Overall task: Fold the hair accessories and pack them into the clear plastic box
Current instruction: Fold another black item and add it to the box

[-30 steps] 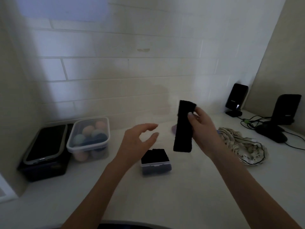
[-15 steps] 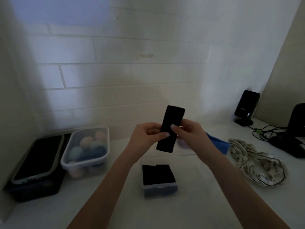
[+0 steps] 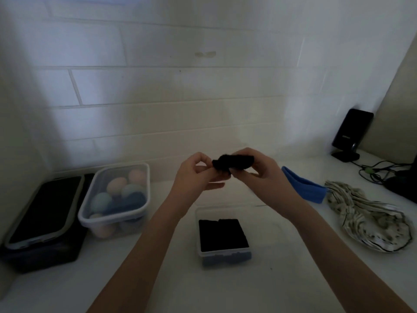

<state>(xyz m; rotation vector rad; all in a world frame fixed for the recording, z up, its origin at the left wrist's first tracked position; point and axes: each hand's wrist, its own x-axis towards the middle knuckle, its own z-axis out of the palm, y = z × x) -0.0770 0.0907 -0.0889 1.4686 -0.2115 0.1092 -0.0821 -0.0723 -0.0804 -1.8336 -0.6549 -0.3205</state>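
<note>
Since the earlier frame the black band [image 3: 232, 162] has turned from upright to level and bunched shorter. The left hand [image 3: 196, 173] pinches its left end; the right hand [image 3: 261, 172] is closed over the rest, a two-end hold suited to folding. The band hangs in the air above and behind the clear box [image 3: 222, 236], which stands open on the counter [image 3: 293, 279] with black folded pieces already filling much of it. Bare counter surrounds the box. A blue band [image 3: 302, 188] and a striped one [image 3: 370, 218] lie well to the right, unfolded.
</note>
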